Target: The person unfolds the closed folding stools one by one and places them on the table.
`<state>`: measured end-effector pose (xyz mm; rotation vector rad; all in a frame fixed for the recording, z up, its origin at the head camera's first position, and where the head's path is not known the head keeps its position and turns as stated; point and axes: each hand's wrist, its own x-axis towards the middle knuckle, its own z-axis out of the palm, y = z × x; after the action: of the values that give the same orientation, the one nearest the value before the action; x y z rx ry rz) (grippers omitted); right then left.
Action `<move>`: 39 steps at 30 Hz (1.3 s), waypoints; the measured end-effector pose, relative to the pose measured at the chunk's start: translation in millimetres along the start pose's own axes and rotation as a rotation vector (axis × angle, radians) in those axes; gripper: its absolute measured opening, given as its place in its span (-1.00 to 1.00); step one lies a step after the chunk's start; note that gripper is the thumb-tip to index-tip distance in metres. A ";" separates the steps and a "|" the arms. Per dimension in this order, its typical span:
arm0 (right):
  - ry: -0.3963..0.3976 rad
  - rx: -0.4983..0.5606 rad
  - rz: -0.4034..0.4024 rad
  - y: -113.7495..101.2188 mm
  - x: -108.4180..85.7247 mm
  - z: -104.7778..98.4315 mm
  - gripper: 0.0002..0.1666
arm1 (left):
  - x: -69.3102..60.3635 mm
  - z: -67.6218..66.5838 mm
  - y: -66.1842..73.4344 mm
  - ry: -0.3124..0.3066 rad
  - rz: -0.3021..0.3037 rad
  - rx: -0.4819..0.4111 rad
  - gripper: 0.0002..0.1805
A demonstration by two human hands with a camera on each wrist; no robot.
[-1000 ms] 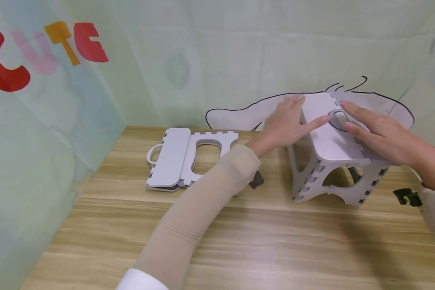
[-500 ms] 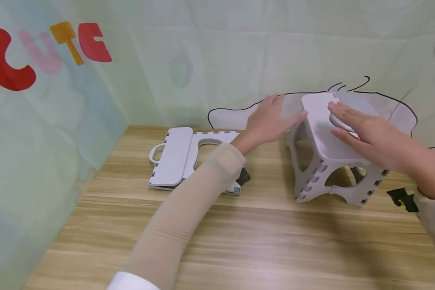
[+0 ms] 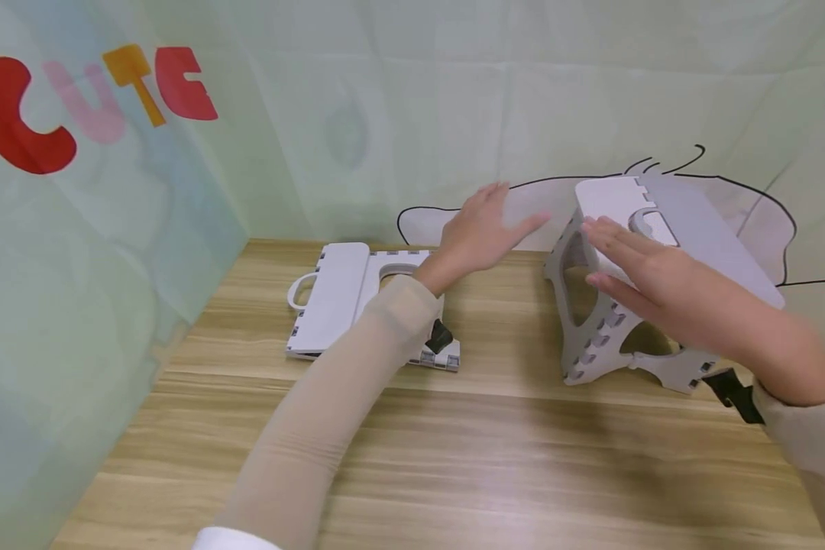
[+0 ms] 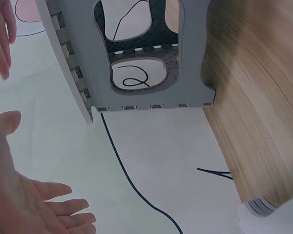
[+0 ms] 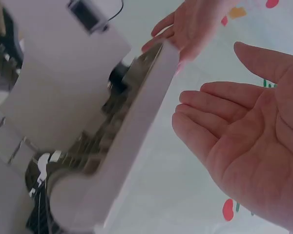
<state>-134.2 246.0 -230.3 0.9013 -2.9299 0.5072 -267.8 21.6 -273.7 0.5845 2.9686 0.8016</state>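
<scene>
An unfolded white and grey stool (image 3: 701,221) stands upright at the right, with a grey oval handle in its top. My right hand (image 3: 681,290), fingers straight, is in front of the stool's top in the head view; in the right wrist view the palm (image 5: 254,141) is apart from the stool's edge (image 5: 136,131). Between the two stools my left hand (image 3: 470,237) hangs in the air, fingers spread and holding nothing. A second white stool (image 3: 330,298) lies folded flat at the left, partly behind my left forearm. The left wrist view shows the upright stool's side (image 4: 195,58) beyond my left fingers (image 4: 63,209).
Both stools are on a wood-grain table (image 3: 467,458). Pale printed cloth (image 3: 357,114) hangs behind and at the left, with coloured letters (image 3: 179,84) at the upper left. Small black devices are attached near both wrists.
My left hand has left the upright stool's edge and moved left toward the folded one. My right hand has shifted left off the handle, uncovering the top. The stools stay in place.
</scene>
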 end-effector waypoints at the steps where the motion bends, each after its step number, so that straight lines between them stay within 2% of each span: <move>1: 0.002 -0.005 -0.023 -2.1 0.5 3.3 -0.17 | -0.6 -0.9 -2.8 0.004 -0.004 -0.002 0.06; 4: 0.043 -0.040 -0.105 -7.6 3.3 15.8 -0.16 | -2.5 -3.4 -13.1 0.020 -0.020 -0.014 0.04; 7: 0.043 -0.037 -0.138 -14.8 6.1 28.8 -0.20 | -5.7 -6.2 -24.8 0.026 -0.048 -0.021 0.03; 12: -0.037 0.034 -0.056 -28.2 11.6 49.3 -0.24 | -10.9 -11.0 -44.4 0.027 -0.085 -0.032 0.03; 19: -0.074 0.129 0.024 -34.0 27.8 79.0 -0.24 | -17.7 -17.9 -66.8 0.056 -0.097 -0.062 0.03; 27: -0.083 0.169 0.021 -35.1 38.5 103.4 -0.22 | -24.6 -23.3 -90.6 0.072 -0.113 -0.061 0.01; 33: -0.068 0.178 0.045 -39.1 45.3 116.6 -0.23 | -34.1 -29.4 -108.8 0.088 -0.151 -0.056 -0.09; 39: -0.079 0.217 0.047 -42.6 51.3 124.9 -0.20 | -45.3 -35.7 -134.7 0.077 -0.204 -0.039 -0.06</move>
<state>-145.5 145.4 -329.2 0.8931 -3.0167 0.8245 -276.8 -119.5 -312.2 0.2491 3.0075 0.8787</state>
